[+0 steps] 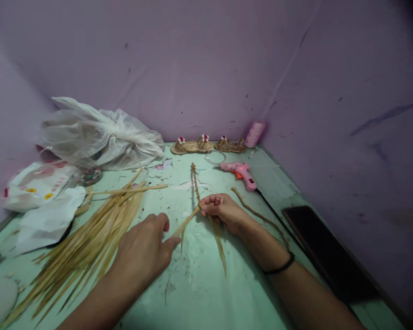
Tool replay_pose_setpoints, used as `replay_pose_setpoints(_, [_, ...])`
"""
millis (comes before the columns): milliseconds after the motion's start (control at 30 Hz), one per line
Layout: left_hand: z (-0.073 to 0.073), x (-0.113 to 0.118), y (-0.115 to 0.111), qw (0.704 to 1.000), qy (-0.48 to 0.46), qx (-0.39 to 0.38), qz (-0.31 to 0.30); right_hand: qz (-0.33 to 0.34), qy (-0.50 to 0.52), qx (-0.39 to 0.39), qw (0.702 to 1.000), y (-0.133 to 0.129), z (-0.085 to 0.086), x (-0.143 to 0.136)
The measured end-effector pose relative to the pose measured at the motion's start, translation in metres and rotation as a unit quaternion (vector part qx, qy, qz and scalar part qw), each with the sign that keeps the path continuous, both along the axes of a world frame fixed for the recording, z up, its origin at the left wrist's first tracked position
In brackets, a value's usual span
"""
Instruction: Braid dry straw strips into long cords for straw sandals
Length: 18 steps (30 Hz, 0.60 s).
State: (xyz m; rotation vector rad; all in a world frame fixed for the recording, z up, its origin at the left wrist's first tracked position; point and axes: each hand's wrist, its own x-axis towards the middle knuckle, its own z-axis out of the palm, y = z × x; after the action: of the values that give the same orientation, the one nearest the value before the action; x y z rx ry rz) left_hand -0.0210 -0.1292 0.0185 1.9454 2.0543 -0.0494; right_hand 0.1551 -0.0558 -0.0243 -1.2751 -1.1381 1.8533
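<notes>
A thin twisted cord (195,183) of dried leaf lies upright on the table's middle. My right hand (222,211) pinches its lower end between thumb and fingers. A loose dried leaf strip (217,243) hangs below that hand. Another leaf strip (187,222) runs down to the left from the pinch, straight, to the thumb of my left hand (146,245). The left thumb presses on this strip with the index finger curled above; its other fingers are partly hidden. A fanned pile of dried leaf strips (86,243) lies beside my left forearm.
A pink glue gun (239,172), a length of twisted cord (258,214) and a dark phone (326,247) lie to the right. Woven pieces with red-and-white flowers (192,146), a ring (215,157) and a pink spool (254,134) are at the back. Plastic bags (124,137) fill the left.
</notes>
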Motion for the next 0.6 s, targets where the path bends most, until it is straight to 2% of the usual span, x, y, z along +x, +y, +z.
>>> replay_pose_setpoints(100, [-0.006,0.003,-0.013,0.999,0.023,-0.009,-0.042,-0.007,-0.003,-0.005,1.0,0.0,-0.001,-0.001])
replay_pose_setpoints(233, [-0.021,0.006,-0.018,0.997,-0.008,-0.019,-0.073,-0.017,-0.008,-0.003,1.0,0.0,0.0,-0.002])
replay_pose_setpoints(333, [-0.025,0.007,-0.019,0.996,-0.06,-0.03,-0.061,-0.019,-0.009,-0.006,1.0,-0.001,0.002,-0.003])
replay_pose_setpoints(467, [-0.023,0.01,-0.021,0.989,-0.129,-0.05,-0.043,-0.013,-0.009,-0.004,1.0,-0.002,0.005,-0.003])
replay_pose_setpoints(600, [-0.023,0.014,-0.022,0.985,-0.159,-0.061,-0.04,-0.009,-0.01,0.009,1.0,-0.003,0.005,-0.004])
